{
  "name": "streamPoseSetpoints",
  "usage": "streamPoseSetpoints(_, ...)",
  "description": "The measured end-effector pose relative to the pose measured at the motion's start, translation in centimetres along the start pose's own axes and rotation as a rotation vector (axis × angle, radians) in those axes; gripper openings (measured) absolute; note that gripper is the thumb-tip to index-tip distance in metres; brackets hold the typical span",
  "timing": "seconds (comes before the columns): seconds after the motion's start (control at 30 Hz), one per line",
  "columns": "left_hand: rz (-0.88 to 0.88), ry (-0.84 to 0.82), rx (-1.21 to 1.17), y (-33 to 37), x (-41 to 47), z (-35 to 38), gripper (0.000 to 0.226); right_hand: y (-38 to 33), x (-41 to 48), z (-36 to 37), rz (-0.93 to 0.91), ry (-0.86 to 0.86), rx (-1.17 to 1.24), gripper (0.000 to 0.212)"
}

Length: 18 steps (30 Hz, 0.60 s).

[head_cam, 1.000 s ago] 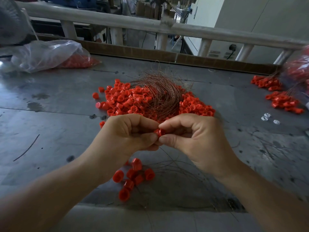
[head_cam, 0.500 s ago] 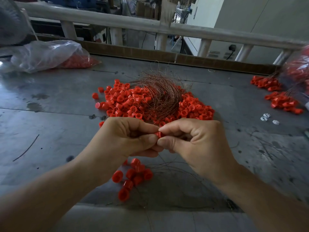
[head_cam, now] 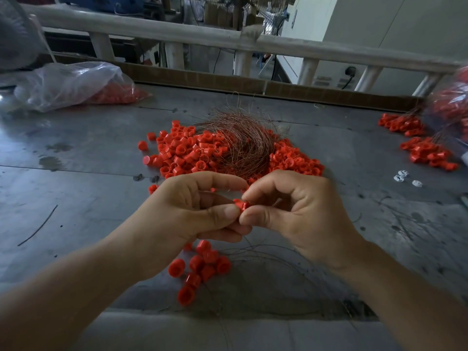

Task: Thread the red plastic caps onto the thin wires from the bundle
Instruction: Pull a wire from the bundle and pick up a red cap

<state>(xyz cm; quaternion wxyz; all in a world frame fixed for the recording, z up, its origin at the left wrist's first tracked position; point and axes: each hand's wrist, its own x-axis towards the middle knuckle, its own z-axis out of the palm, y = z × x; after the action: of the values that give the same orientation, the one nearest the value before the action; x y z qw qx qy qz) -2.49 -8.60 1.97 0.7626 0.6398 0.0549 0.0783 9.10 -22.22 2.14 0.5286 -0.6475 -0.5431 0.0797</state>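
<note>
One small red plastic cap (head_cam: pixel 241 205), pinched between left hand (head_cam: pixel 192 214) and right hand (head_cam: pixel 296 214) above the grey metal surface (head_cam: pixel 88 198), showing more fully than a second ago, so threading seems underway; tangled copper wire bundle (head_cam: pixel 243 148) lies beyond on loose red caps (head_cam: pixel 182 153).

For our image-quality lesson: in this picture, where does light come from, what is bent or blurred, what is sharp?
Head view: daylight from beyond the pale railing leaves sheen on the grey metal table; the lens bows it; clear plastic bag at the right edge is smeared; small red plastic cap between left hand and right hand is sharp.
</note>
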Motion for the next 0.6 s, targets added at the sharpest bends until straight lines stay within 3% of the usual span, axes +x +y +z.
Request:
streamPoseSetpoints(0.1,-0.007,-0.024,-0.01,0.1,-0.1,-0.2,0.034,-0.1,0.2,-0.1,-0.014,-0.131,-0.062,0.029)
streamPoseSetpoints(0.17,-0.022,-0.045,-0.042,0.0,-0.1,-0.2,0.037,-0.3,0.3,0.0,-0.066,-0.198,-0.13,0.023)
streamPoseSetpoints(0.3,0.01,-0.098,-0.075,0.0,-0.2,0.0,0.06,-0.5,0.3,0.2,-0.079,-0.183,-0.211,0.041)
streamPoseSetpoints(0.47,0.105,-0.058,0.068,-0.4,-0.4,0.5,0.064,-0.5,-0.2,0.4,-0.061,-0.205,-0.297,0.022)
streamPoseSetpoints(0.6,0.145,-0.06,0.042,-0.2,-0.7,0.8,0.072,-1.1,-0.2,1.0,-0.11,-0.147,-0.328,0.039)
